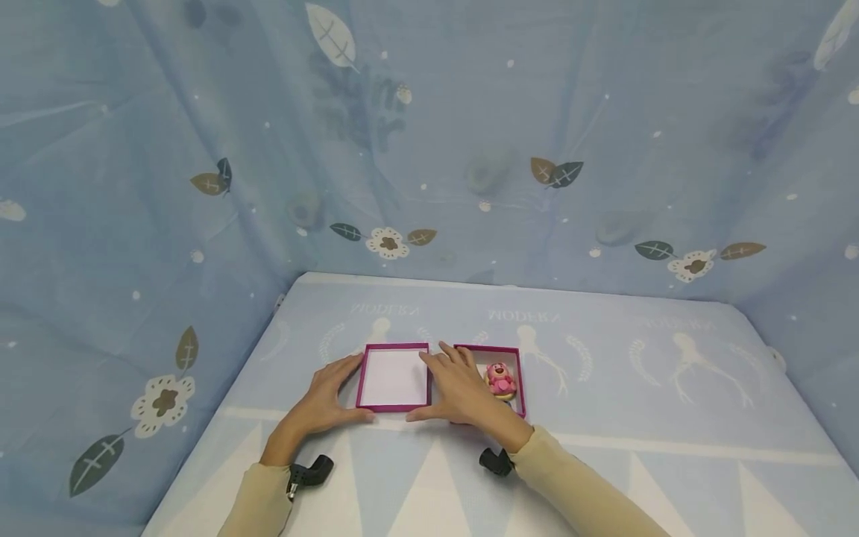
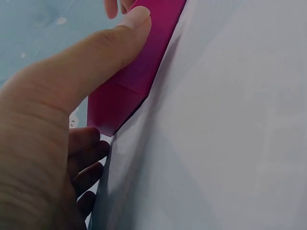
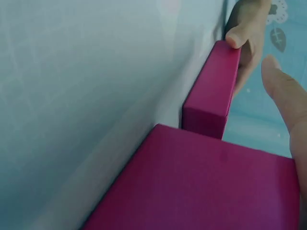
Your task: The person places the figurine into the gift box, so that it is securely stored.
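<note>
A shallow magenta tray with a white inside [image 1: 392,408] lies on the table between both hands. My left hand [image 1: 327,395] frames its left near corner; in the left wrist view the straight thumb [image 2: 120,43] lies against the near wall, with fingertips at the left side. My right hand [image 1: 463,388] bridges the tray's right side and a second magenta box [image 1: 521,380], its fingertips at the tray's right rim. In the right wrist view the right thumb [image 3: 288,96] is raised off the walls. A pink bear figure [image 1: 500,380] lies inside the second box, partly covered by that hand.
A pale blue printed cloth [image 1: 637,418] covers the table. Blue patterned curtains [image 1: 429,149] hang behind it and along the sides. Black wrist cameras [image 1: 312,471] sit below both hands, near the table.
</note>
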Demonstrator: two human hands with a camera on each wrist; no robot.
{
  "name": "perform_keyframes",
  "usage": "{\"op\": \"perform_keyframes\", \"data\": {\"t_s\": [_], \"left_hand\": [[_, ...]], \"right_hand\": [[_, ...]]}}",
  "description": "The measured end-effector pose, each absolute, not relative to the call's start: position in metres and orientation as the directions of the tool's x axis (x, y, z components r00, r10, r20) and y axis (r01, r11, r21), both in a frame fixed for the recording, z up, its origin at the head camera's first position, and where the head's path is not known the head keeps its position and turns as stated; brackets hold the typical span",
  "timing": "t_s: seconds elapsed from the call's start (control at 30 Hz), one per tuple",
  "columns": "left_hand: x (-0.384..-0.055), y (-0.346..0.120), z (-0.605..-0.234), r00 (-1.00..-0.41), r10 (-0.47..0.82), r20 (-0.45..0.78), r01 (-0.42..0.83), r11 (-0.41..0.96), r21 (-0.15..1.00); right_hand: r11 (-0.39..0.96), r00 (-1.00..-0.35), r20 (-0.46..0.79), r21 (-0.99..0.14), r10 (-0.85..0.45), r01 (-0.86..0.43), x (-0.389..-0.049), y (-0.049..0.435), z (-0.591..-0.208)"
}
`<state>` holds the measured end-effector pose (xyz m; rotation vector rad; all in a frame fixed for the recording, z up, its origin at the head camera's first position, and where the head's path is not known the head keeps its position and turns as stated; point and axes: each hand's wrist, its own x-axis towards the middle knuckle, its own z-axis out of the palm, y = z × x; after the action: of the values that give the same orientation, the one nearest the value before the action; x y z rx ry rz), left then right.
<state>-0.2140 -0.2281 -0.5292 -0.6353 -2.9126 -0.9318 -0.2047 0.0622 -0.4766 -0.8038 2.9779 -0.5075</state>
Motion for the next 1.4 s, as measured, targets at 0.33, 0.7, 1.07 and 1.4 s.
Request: {"op": "perform_keyframes", "data": {"t_s": [0.33, 0.7, 1.07, 1.4], "left_hand": [[-0.2131, -0.2278, -0.5284, -0.926, 0.358, 0.117, 0.357, 0.734, 0.578], [-0.2128, -0.2281, -0.5294, -0.939, 0.327, 0.109, 0.326, 0.738, 0.591], [-0.2118, -0.2286, -0.5275, -0.929, 0.343, 0.138, 0.352, 0.710, 0.610], [-0.2130, -0.2258, -0.5212, -0.901, 0.377, 0.214, 0.423, 0.653, 0.628]], "right_hand": [[0.816, -0.871, 0.014, -0.343, -0.491, -0.465, -0.2077, 0.0602, -0.4766], [0.791, -0.875, 0.000, -0.427, -0.485, -0.439, -0.2083, 0.0615, -0.4793], [0.757, -0.867, 0.015, -0.479, -0.498, -0.444, -0.2081, 0.0642, -0.4793], [0.701, -0.852, 0.055, -0.543, -0.521, -0.463, -0.2072, 0.0697, -0.4766]]}}
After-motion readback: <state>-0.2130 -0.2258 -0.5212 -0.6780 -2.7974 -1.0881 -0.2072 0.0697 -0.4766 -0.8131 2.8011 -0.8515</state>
